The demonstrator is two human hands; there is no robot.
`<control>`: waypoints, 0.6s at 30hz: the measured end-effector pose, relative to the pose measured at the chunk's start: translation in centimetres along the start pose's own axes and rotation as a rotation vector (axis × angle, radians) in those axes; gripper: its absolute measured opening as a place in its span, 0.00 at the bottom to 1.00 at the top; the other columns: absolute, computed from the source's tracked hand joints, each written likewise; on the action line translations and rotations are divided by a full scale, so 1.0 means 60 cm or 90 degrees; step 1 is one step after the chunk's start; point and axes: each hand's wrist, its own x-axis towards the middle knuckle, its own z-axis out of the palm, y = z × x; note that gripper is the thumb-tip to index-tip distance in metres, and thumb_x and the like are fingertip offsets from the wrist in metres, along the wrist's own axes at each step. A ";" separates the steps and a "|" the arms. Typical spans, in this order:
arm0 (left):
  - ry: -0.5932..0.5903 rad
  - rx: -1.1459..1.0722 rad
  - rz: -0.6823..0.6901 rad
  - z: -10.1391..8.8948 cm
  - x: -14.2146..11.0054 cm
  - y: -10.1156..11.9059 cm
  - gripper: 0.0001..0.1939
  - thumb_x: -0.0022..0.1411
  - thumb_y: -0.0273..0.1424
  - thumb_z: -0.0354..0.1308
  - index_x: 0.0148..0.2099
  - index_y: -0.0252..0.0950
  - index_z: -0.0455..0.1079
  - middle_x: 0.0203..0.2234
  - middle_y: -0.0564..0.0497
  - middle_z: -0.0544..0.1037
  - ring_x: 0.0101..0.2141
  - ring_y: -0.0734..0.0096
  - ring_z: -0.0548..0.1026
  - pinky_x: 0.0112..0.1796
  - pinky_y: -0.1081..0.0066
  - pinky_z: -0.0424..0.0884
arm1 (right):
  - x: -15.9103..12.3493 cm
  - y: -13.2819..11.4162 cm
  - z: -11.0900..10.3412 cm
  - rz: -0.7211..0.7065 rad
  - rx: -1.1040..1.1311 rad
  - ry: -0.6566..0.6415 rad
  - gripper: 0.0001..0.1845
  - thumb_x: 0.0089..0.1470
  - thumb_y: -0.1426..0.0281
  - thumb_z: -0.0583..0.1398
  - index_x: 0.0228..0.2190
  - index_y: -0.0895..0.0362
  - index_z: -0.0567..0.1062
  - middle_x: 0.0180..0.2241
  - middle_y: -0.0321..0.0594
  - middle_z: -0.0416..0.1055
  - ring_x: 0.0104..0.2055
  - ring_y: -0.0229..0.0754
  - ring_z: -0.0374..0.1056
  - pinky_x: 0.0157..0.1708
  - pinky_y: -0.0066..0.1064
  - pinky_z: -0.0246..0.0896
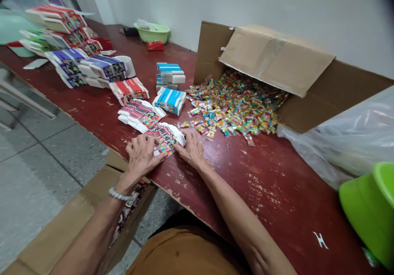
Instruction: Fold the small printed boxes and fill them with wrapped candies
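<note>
A fanned stack of flat printed cartons [164, 137], white-edged with red and multicoloured print, lies at the near edge of the table. My left hand [141, 154] grips its left side, fingers bent over and thumb along the near edge. On the right side, my right hand [191, 147] closes round the stack's edge, its thumb on the print. A second fanned stack of similar cartons [141, 115] lies just beyond. Behind that are a red banded bundle [129, 90] and a blue banded bundle [170, 100].
Small wrapped candies [234, 102] spill from a tipped cardboard box [277, 57] at the back right. More carton bundles [69, 61] are piled far left. A green basin [152, 33] and red tape dispenser [154, 46] sit behind. An open carton [83, 213] stands below the table edge.
</note>
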 end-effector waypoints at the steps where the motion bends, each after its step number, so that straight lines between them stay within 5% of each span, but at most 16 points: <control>1: 0.002 -0.040 -0.015 0.000 -0.003 0.000 0.18 0.57 0.45 0.61 0.43 0.38 0.73 0.42 0.40 0.73 0.44 0.45 0.69 0.41 0.55 0.64 | -0.002 0.002 -0.002 0.000 0.028 0.004 0.29 0.53 0.61 0.65 0.55 0.55 0.67 0.54 0.48 0.66 0.56 0.50 0.62 0.54 0.42 0.59; 5: -0.047 -0.389 -0.134 -0.005 -0.036 0.017 0.12 0.58 0.43 0.58 0.34 0.40 0.65 0.26 0.53 0.71 0.29 0.63 0.69 0.32 0.66 0.63 | -0.023 0.009 -0.016 0.049 0.220 -0.019 0.23 0.53 0.61 0.64 0.49 0.57 0.71 0.41 0.42 0.73 0.40 0.43 0.68 0.44 0.37 0.63; 9: -0.203 -0.753 -0.212 -0.040 -0.086 0.039 0.18 0.53 0.44 0.65 0.31 0.40 0.60 0.22 0.59 0.68 0.23 0.74 0.66 0.26 0.75 0.61 | -0.071 0.013 -0.049 0.118 0.545 -0.111 0.17 0.51 0.56 0.65 0.34 0.57 0.72 0.29 0.33 0.71 0.29 0.36 0.65 0.34 0.28 0.62; 14: -0.585 -0.970 -0.144 -0.078 -0.123 0.070 0.28 0.51 0.43 0.69 0.51 0.37 0.70 0.45 0.44 0.79 0.45 0.59 0.76 0.44 0.67 0.70 | -0.127 0.002 -0.109 0.126 0.721 -0.276 0.20 0.48 0.54 0.68 0.32 0.57 0.71 0.28 0.33 0.71 0.27 0.33 0.64 0.30 0.26 0.61; 18: -0.695 -1.066 -0.172 -0.072 -0.137 0.109 0.33 0.46 0.42 0.72 0.52 0.31 0.72 0.40 0.38 0.82 0.40 0.55 0.79 0.43 0.63 0.71 | -0.145 -0.018 -0.136 0.091 0.724 -0.354 0.20 0.49 0.55 0.68 0.34 0.56 0.70 0.27 0.31 0.70 0.22 0.31 0.60 0.20 0.22 0.56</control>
